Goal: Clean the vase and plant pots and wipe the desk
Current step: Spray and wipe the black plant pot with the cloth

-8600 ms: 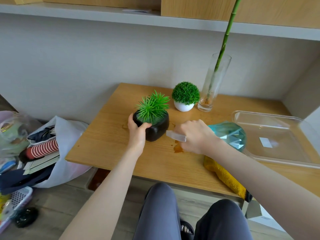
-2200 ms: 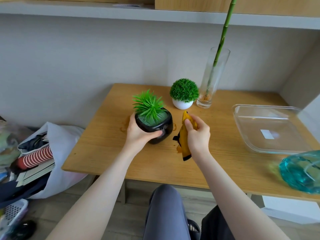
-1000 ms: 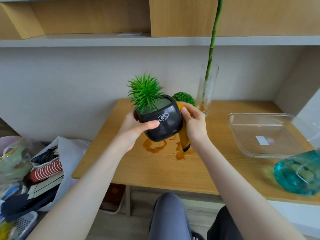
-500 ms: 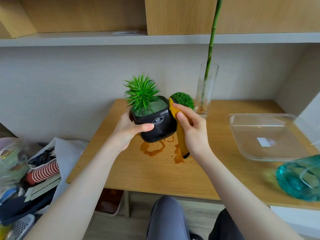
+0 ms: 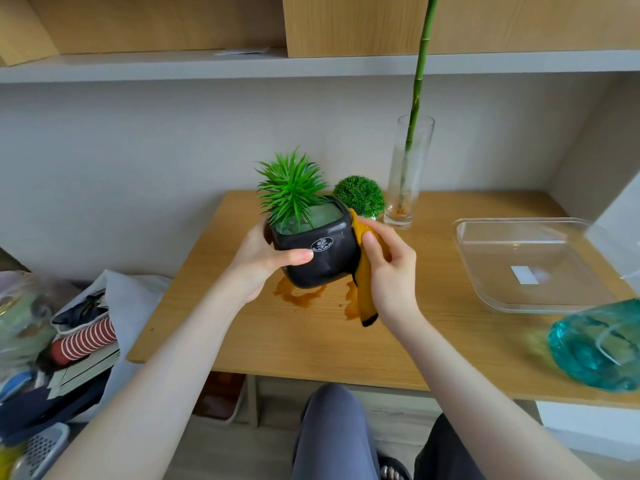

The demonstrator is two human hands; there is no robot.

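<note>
Now, my notes on this wiping step, taken from the head camera:

Left hand (image 5: 266, 261): it grips the glossy black rounded-square plant pot (image 5: 317, 256) with the spiky green artificial plant (image 5: 292, 188), thumb across the near face, fingers hidden behind the far side. The pot is held clear of the light wooden desk (image 5: 311, 337), tilted a little towards me.

Right hand (image 5: 391, 271): it pinches a mustard-yellow cloth (image 5: 363, 292) against the pot's right wall, thumb on top of the fabric, the fingers curled round it. The cloth's tail hangs below the palm.

Step in hand: I judge this to be wiping the pot's side; the other pieces look untouched.

How I would do it well: keep the left grip firm and low, turn the pot in that hand so each face meets the cloth, and press with the flat of the fabric, not a bunched edge. Glazed surfaces slip when damp.

Below the hands: brownish wet marks (image 5: 301, 296) on the desk, directly under the pot; these need the cloth later.

Beyond the right hand: a small round green topiary in a white pot (image 5: 360, 195), and a tall clear glass vase (image 5: 410, 174) holding a green bamboo stem.

Right of the right hand: a clear plastic tray (image 5: 464, 237) and a teal faceted spray bottle (image 5: 595, 344).
</note>
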